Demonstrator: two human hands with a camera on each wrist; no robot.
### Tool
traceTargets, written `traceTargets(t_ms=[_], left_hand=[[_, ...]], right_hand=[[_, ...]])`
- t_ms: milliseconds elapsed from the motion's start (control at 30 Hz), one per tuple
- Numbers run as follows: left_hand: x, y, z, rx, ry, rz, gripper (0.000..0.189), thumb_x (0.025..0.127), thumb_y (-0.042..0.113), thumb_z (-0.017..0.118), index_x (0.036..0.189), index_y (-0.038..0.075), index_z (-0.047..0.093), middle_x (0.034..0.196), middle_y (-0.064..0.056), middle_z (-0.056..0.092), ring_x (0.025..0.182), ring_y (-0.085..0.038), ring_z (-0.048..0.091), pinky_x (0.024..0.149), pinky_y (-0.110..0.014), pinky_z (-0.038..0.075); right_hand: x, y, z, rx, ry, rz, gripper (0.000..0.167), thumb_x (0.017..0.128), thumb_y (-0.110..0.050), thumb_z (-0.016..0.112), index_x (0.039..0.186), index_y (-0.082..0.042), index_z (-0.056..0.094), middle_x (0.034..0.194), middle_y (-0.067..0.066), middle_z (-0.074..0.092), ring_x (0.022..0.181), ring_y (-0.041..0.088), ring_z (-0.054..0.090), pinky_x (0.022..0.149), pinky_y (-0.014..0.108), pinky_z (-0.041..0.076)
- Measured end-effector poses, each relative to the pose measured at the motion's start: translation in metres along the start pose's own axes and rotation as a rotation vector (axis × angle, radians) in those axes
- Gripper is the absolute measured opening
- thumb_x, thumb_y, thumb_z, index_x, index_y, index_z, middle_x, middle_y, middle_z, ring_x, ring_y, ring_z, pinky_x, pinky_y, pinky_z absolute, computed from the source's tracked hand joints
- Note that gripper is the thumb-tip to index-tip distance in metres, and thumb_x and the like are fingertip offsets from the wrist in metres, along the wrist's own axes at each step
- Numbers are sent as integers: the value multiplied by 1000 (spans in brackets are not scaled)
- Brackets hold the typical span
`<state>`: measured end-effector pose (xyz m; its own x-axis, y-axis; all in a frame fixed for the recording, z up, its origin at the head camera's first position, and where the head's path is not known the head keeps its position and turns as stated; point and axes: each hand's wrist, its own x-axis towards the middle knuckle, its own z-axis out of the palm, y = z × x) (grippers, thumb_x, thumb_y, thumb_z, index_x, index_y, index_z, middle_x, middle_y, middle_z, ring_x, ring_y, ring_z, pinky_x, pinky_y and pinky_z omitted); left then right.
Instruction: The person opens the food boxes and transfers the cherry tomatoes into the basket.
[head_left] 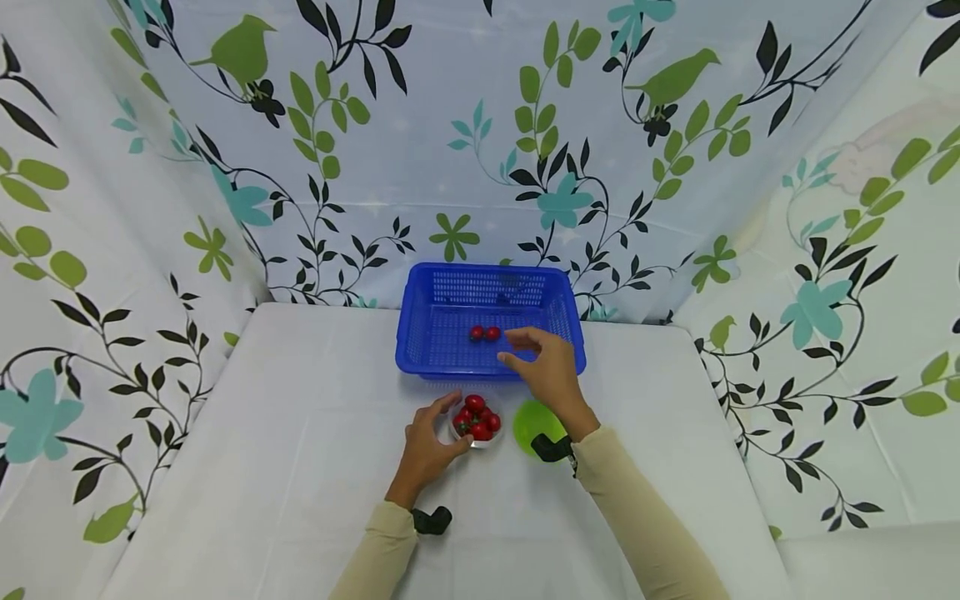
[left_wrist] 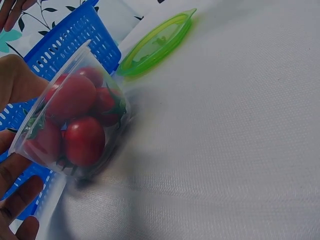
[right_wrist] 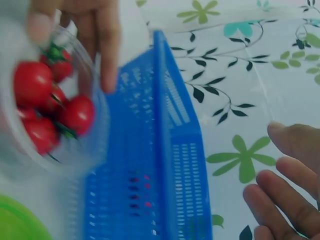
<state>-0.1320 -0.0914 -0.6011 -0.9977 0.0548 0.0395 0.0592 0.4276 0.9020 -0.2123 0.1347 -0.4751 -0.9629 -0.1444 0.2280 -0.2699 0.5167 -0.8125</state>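
My left hand (head_left: 426,448) holds a small clear plastic container (head_left: 482,444) on the table, thumb on its near side and fingers round the far rim. Several red cherry tomatoes (left_wrist: 84,141), some with green stems, fill the container. Above the front right part of a blue plastic basket (head_left: 412,367) is my right hand (head_left: 553,375), thumb and fingers apart with nothing between them. Two more cherry tomatoes (head_left: 484,333) lie on the basket floor, just left of the right fingertips.
A round green lid (head_left: 531,423) lies on the white-covered table (head_left: 322,467), right of the container and partly under my right wrist. Behind the basket hangs a curtain (head_left: 420,108) printed with leaves and birds, and similar cloth lines both sides.
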Motion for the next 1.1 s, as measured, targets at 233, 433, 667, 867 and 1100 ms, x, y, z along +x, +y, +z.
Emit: traceTargets(t_ms=[233, 433, 667, 867, 1100], left_hand=[[1, 0, 0, 8, 1, 1, 77, 83, 27, 89, 153, 22, 57, 148, -1, 64, 136, -28, 50, 104, -54, 27], [1, 1, 1, 14, 2, 0, 77, 84, 27, 89, 153, 24, 57, 149, -1, 64, 137, -28, 51, 104, -54, 27], [1, 1, 0, 19, 5, 5, 76, 84, 27, 89, 153, 25, 57, 149, -3, 63, 138, -30, 51, 105, -56, 27], [1, 1, -1, 5, 0, 1, 77, 84, 26, 89, 154, 23, 57, 151, -3, 62, 141, -31, 49, 109, -58, 25], [2, 2, 1, 25, 10, 7, 78, 83, 30, 89, 154, 21, 57, 149, -2, 64, 137, -29, 51, 104, -56, 27]], right_hand=[[-30, 7, 23, 15, 102, -50, 38, 87, -21, 89, 122, -11, 78, 120, 9, 79, 112, 25, 75, 98, 49, 60], [-50, 16, 40, 44, 100, -10, 36, 86, -16, 90, 119, -8, 79, 117, 7, 81, 109, 25, 76, 99, 49, 59], [-70, 27, 53, 13, 19, 53, 35, 87, -19, 89, 120, -12, 79, 116, 4, 81, 108, 24, 76, 98, 52, 59], [-79, 30, 61, -14, -56, 83, 36, 87, -14, 88, 122, -10, 79, 117, 6, 80, 106, 26, 77, 96, 51, 60], [-84, 30, 66, -48, -93, 74, 33, 89, -13, 86, 121, -7, 79, 115, 9, 80, 101, 26, 77, 91, 47, 61]])
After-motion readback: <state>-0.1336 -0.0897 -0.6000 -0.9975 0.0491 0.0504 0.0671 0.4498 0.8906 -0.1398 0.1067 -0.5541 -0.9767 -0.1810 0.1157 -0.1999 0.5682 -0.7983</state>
